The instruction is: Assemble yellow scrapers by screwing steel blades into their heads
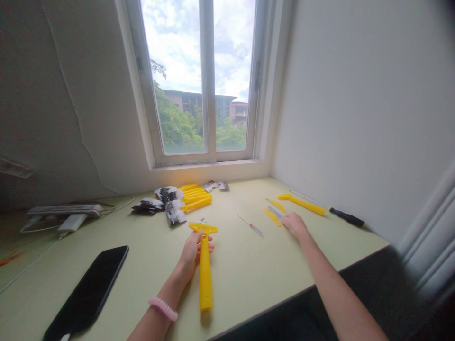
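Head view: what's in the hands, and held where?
The left hand holds a yellow plastic scraper by the top of its grip, just below the T-shaped head. The right hand appears to hold nothing.

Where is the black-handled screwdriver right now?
In the head view, the black-handled screwdriver lies at the right end of the desk by the right wall, just beyond the yellow scraper and up-right of the right hand.
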Demonstrator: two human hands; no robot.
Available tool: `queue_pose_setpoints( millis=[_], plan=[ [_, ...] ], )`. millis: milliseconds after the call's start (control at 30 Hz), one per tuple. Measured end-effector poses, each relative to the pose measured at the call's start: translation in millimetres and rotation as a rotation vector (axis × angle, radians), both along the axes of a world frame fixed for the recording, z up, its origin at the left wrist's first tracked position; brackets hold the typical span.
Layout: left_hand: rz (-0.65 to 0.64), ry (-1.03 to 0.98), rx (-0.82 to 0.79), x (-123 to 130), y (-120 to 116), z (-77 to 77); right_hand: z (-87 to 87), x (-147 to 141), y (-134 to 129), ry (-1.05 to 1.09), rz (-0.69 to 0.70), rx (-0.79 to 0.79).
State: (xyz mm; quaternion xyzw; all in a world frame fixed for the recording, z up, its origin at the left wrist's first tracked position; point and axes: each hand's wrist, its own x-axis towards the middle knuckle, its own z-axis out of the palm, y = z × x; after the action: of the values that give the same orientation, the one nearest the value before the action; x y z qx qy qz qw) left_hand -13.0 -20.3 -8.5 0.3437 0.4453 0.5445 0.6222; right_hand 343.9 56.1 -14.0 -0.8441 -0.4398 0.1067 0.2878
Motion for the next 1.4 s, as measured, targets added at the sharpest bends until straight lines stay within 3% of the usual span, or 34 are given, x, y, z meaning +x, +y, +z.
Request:
queue_pose_setpoints(
  millis=[300, 467, 600, 767, 1033, 1233, 1400],
  plan=[
    [-0.009, 0.018, -0.007, 0, -1, 0.0, -5.7, 5, -10, 0.235, -0.007, 0.311],
    [-0.006, 0.011, -0.026, 1, -1, 1.6, 7.8, -17, -9, 0.432, 0.149, 0.458],
    [-0.016, 0.019, -0.038, 1, -3, 5.4, 22.2, -48, -10, 0.805, 0.278, 0.543],
    [-0.022, 0.036, -0.018, 2, -4, 8.0, 33.4, -101, -12, 1.109, 0.557, 0.483],
    [-0.039, 0.033, 0.003, 2, -3, 2.0, 41.6, -182, -18, 1.168, 0.842, 0.250],
    [-0.064, 0.053, 0.033, 1, -2, -0.5, 30.9, -206, -21, 1.186, 0.944, 0.196],
    [-0.129, 0.083, 0.050, 1, 0, -2.7, 29.1, -208, -26, 1.231, 0.918, 0.181]
  ],
)
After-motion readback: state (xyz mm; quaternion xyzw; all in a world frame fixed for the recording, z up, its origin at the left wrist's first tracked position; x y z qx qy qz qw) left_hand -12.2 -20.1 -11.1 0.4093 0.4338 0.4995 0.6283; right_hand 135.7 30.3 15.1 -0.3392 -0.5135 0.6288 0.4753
